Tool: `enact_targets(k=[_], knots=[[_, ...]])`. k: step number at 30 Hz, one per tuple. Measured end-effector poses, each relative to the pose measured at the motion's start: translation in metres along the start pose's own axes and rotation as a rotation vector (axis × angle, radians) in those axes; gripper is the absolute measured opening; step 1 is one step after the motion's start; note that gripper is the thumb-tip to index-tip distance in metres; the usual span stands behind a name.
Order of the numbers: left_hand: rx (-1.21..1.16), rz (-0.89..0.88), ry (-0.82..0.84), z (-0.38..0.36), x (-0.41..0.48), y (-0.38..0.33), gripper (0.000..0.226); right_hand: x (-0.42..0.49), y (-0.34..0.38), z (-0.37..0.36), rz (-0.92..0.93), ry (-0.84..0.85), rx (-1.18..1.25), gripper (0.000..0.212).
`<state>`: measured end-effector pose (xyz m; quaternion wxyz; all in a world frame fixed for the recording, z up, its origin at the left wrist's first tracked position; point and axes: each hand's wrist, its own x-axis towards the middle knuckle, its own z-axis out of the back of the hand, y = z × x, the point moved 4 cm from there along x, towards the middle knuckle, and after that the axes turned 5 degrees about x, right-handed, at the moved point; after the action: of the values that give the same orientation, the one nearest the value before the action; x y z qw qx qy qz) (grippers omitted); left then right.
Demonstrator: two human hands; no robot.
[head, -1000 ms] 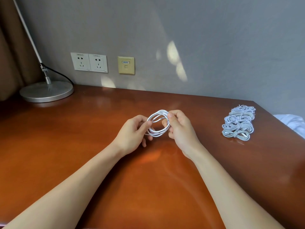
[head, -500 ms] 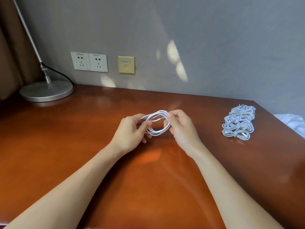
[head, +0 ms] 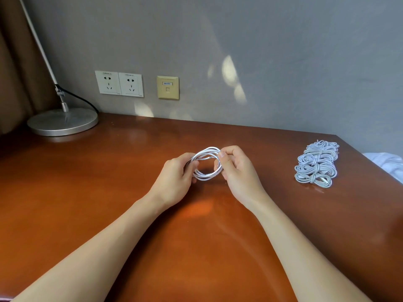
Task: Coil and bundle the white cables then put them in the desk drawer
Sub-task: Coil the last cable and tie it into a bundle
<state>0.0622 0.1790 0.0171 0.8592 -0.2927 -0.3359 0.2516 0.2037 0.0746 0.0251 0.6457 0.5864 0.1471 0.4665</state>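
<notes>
A white cable (head: pixel 206 151) wound into a round coil hangs just above the middle of the brown desk (head: pixel 91 192). My left hand (head: pixel 174 182) pinches the coil's left side. My right hand (head: pixel 236 168) grips its right side, thumb and fingers closed around the strands. The loop between the hands stands open and upright. At the desk's far right lies a pile of bundled white cables (head: pixel 317 163), apart from both hands. No drawer is in view.
A lamp with a round metal base (head: pixel 62 122) and a black cord stands at the back left. Two wall sockets (head: pixel 119 83) and a yellow data port (head: pixel 168 87) sit on the grey wall. White fabric (head: pixel 387 163) shows beyond the desk's right edge.
Both hands have turned the coil a little, and the loop now looks rounder and more open. The pile of bundles has not moved.
</notes>
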Motion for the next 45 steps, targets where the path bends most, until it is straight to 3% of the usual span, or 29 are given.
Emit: enact_targets(k=[5,9,15,20,24,34,41,45], knots=[[-0.022,0.073,-0.001,0.005,0.000,0.004,0.021,-0.001,0.003,0.003,-0.010,-0.033,0.024,0.013],[0.047,0.072,0.022,0.007,-0.001,0.004,0.022,0.000,0.002,0.012,0.018,-0.134,-0.103,0.004],[0.110,-0.010,0.055,0.005,-0.003,-0.002,0.022,0.001,0.003,0.022,0.088,-0.237,-0.238,0.012],[0.068,-0.020,0.077,0.006,-0.003,-0.005,0.022,0.003,-0.006,0.031,0.035,-0.282,-0.380,0.021],[-0.002,0.014,0.059,0.007,-0.004,-0.004,0.024,0.005,-0.012,0.031,0.007,-0.226,-0.364,0.014],[-0.315,0.299,-0.063,0.008,0.001,0.012,0.023,-0.003,-0.012,0.009,-0.053,0.144,-0.293,0.009],[-0.623,0.510,-0.087,0.007,0.004,0.021,0.021,-0.009,-0.004,-0.004,-0.019,0.260,-0.283,0.010],[-0.556,0.526,-0.082,0.007,0.006,0.027,0.021,-0.010,-0.001,-0.005,-0.001,0.245,-0.271,0.009]])
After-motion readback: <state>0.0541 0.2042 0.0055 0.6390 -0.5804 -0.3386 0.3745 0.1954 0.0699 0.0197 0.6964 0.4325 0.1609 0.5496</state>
